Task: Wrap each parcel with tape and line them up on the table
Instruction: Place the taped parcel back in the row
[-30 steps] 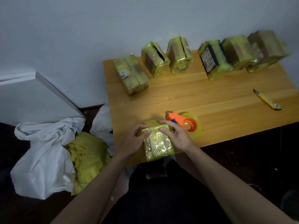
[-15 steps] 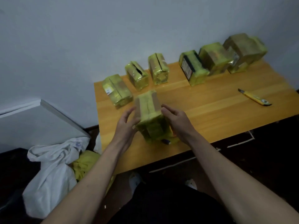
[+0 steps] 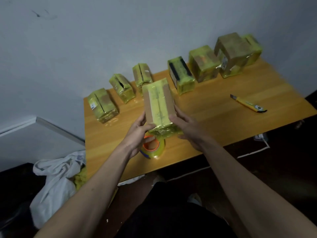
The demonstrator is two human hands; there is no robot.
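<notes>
I hold a cardboard parcel point(image 3: 158, 103) wrapped in yellowish tape in the air above the wooden table point(image 3: 214, 117). My left hand point(image 3: 137, 134) grips its left near corner and my right hand point(image 3: 187, 126) grips its right side. Below the parcel on the table lies a roll of yellow tape on an orange dispenser point(image 3: 152, 148), partly hidden by my left hand. Several wrapped parcels stand in a row along the table's back edge, from the leftmost point(image 3: 103, 105) to the largest at the right point(image 3: 236, 54).
A yellow utility knife point(image 3: 248, 105) lies on the right part of the table. A white bag point(image 3: 56, 182) with yellow cloth sits on the floor to the left. A grey wall stands behind the table.
Both hands lifted the parcel from the table's near edge and carried it up and forward. The tape roll, hidden behind the parcel half a second ago, shows beneath it again.
</notes>
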